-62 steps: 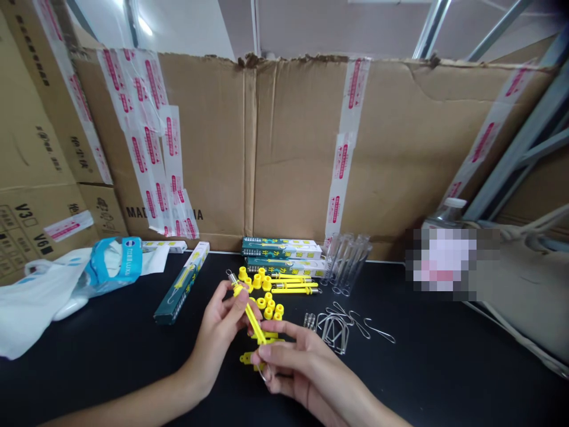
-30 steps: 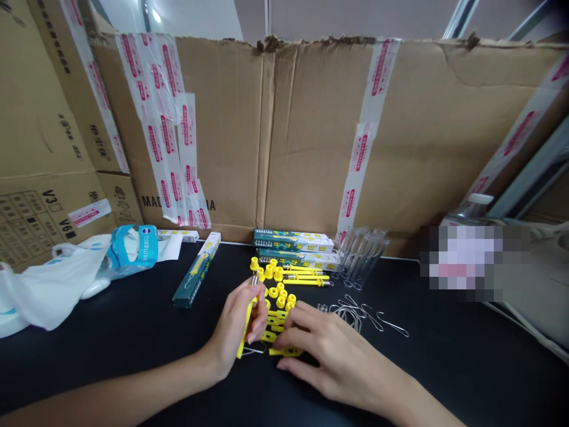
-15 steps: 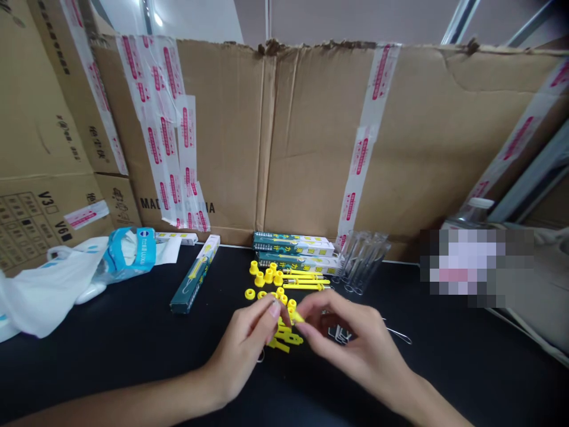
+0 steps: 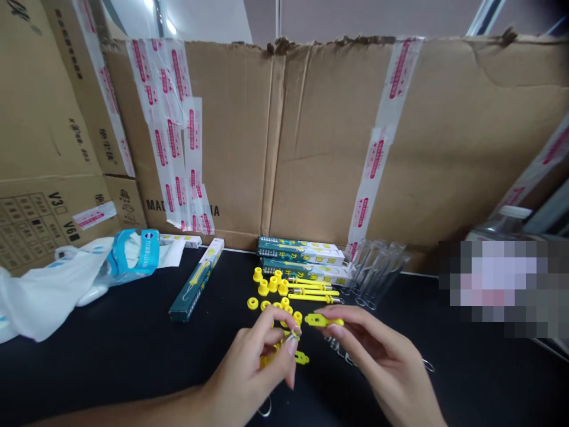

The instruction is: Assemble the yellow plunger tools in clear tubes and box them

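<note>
My right hand (image 4: 382,356) pinches a flat yellow plastic piece (image 4: 323,321) between thumb and fingers. My left hand (image 4: 253,367) holds a small metal loop (image 4: 292,335) in its fingertips, close to the yellow piece's end but apart from it. Another flat yellow piece (image 4: 301,357) lies on the table just below the left fingers. Yellow plastic collars (image 4: 273,284) and several yellow rods with metal tips (image 4: 311,291) lie beyond my hands. Bent wire hooks (image 4: 342,356) are partly hidden under my right hand.
The black tabletop (image 4: 98,356) holds teal-and-white boxes (image 4: 302,255), a lone box (image 4: 193,287), clear tubes (image 4: 377,273), and a plastic bag (image 4: 57,287) with a blue packet (image 4: 133,255). Taped cardboard (image 4: 324,142) stands behind; a bottle (image 4: 507,222) stands right.
My hands have moved from the yellow rod and pieces on the table to holding the parts up together. My right hand now lifts a flat yellow piece. The view has shifted slightly.
</note>
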`<state>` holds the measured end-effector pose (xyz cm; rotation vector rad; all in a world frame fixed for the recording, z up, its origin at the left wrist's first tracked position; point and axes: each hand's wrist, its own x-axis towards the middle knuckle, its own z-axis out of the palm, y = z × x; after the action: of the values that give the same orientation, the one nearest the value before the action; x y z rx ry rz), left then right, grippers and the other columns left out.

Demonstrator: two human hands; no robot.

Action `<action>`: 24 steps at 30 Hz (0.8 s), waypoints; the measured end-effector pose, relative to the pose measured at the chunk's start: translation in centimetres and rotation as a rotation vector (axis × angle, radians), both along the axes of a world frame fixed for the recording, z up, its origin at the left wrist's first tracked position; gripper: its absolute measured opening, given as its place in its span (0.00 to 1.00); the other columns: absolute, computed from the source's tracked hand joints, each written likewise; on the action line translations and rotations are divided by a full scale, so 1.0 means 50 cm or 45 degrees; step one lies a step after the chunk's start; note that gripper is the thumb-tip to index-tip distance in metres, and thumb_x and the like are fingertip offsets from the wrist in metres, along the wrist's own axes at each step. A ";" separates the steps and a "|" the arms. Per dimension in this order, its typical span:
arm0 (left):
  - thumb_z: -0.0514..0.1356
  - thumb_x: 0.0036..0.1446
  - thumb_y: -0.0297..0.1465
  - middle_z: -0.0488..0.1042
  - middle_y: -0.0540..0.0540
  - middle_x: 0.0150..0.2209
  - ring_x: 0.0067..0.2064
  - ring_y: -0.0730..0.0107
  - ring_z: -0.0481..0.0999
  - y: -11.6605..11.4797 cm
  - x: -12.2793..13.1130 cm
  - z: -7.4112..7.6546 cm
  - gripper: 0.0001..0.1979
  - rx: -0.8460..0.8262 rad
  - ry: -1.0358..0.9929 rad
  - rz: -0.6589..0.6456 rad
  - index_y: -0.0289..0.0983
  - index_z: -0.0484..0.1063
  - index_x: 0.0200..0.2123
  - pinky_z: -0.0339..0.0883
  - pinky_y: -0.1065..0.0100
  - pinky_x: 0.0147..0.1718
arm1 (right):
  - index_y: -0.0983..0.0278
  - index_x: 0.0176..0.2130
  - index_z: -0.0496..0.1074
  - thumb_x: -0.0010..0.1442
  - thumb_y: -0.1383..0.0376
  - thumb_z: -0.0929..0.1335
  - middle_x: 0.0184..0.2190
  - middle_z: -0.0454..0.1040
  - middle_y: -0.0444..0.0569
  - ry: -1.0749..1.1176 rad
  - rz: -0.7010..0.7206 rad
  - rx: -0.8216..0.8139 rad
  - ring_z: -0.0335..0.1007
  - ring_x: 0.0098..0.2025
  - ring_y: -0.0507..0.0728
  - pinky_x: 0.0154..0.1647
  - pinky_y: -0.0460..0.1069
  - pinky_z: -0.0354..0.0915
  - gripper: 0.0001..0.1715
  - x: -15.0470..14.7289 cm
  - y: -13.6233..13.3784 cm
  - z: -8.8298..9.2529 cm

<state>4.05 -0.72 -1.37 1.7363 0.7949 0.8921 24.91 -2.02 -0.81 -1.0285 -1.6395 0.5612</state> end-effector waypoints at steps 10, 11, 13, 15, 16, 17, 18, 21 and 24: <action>0.52 0.68 0.41 0.73 0.51 0.28 0.16 0.80 0.63 -0.003 -0.001 -0.021 0.11 -0.056 -0.023 0.056 0.40 0.61 0.39 0.56 0.77 0.16 | 0.55 0.45 0.76 0.65 0.57 0.68 0.43 0.82 0.49 0.283 0.108 -0.317 0.82 0.42 0.60 0.43 0.48 0.77 0.10 -0.034 -0.046 0.011; 0.53 0.68 0.41 0.74 0.51 0.28 0.15 0.81 0.61 -0.003 -0.002 -0.022 0.11 -0.052 -0.021 0.063 0.40 0.61 0.39 0.55 0.77 0.15 | 0.56 0.45 0.76 0.66 0.56 0.68 0.43 0.82 0.50 0.342 0.127 -0.354 0.82 0.42 0.60 0.45 0.50 0.77 0.11 -0.039 -0.047 0.010; 0.53 0.68 0.41 0.75 0.50 0.29 0.15 0.81 0.60 -0.002 -0.003 -0.023 0.11 -0.036 -0.015 0.073 0.40 0.61 0.37 0.55 0.77 0.15 | 0.56 0.44 0.75 0.65 0.54 0.68 0.44 0.82 0.50 0.478 0.174 -0.432 0.81 0.44 0.60 0.49 0.53 0.76 0.12 -0.047 -0.048 0.008; 0.54 0.67 0.40 0.76 0.50 0.29 0.16 0.80 0.62 -0.001 -0.003 -0.021 0.10 -0.006 0.005 0.087 0.40 0.62 0.36 0.57 0.77 0.16 | 0.57 0.44 0.75 0.65 0.53 0.68 0.43 0.82 0.50 0.608 0.233 -0.502 0.81 0.45 0.60 0.52 0.55 0.75 0.12 -0.051 -0.048 0.006; 0.54 0.67 0.39 0.77 0.49 0.29 0.17 0.79 0.64 -0.001 -0.003 -0.018 0.10 0.012 0.024 0.101 0.40 0.63 0.36 0.58 0.77 0.16 | 0.57 0.43 0.76 0.64 0.53 0.69 0.42 0.82 0.49 0.664 0.261 -0.532 0.80 0.46 0.60 0.53 0.56 0.74 0.13 -0.051 -0.048 0.005; 0.55 0.67 0.38 0.77 0.49 0.29 0.18 0.78 0.65 -0.001 -0.002 -0.015 0.09 0.034 0.045 0.118 0.40 0.64 0.35 0.58 0.76 0.17 | 0.57 0.43 0.76 0.64 0.53 0.69 0.42 0.82 0.50 0.713 0.284 -0.564 0.80 0.46 0.60 0.55 0.58 0.73 0.13 -0.051 -0.047 0.005; 0.55 0.67 0.38 0.77 0.49 0.29 0.18 0.77 0.66 -0.001 -0.002 -0.012 0.09 0.059 0.071 0.133 0.40 0.65 0.35 0.59 0.76 0.18 | 0.58 0.42 0.76 0.63 0.52 0.70 0.41 0.83 0.50 0.759 0.303 -0.600 0.80 0.46 0.61 0.56 0.59 0.72 0.13 -0.051 -0.048 0.005; 0.54 0.66 0.36 0.74 0.51 0.24 0.19 0.75 0.69 -0.003 0.000 -0.003 0.09 0.154 0.166 0.159 0.40 0.67 0.34 0.59 0.76 0.20 | 0.59 0.41 0.75 0.60 0.51 0.72 0.40 0.83 0.50 0.893 0.344 -0.703 0.81 0.46 0.63 0.56 0.61 0.70 0.16 -0.053 -0.050 0.009; 0.53 0.67 0.35 0.70 0.54 0.20 0.19 0.74 0.70 -0.006 -0.001 -0.001 0.09 0.210 0.227 0.160 0.40 0.66 0.33 0.59 0.76 0.21 | 0.60 0.40 0.75 0.57 0.51 0.74 0.37 0.83 0.50 0.984 0.301 -0.761 0.82 0.43 0.63 0.54 0.60 0.72 0.18 -0.060 -0.055 0.018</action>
<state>4.01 -1.03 -1.43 1.9477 0.9790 0.9170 21.90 -4.76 0.10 -0.8587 -0.9065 1.4626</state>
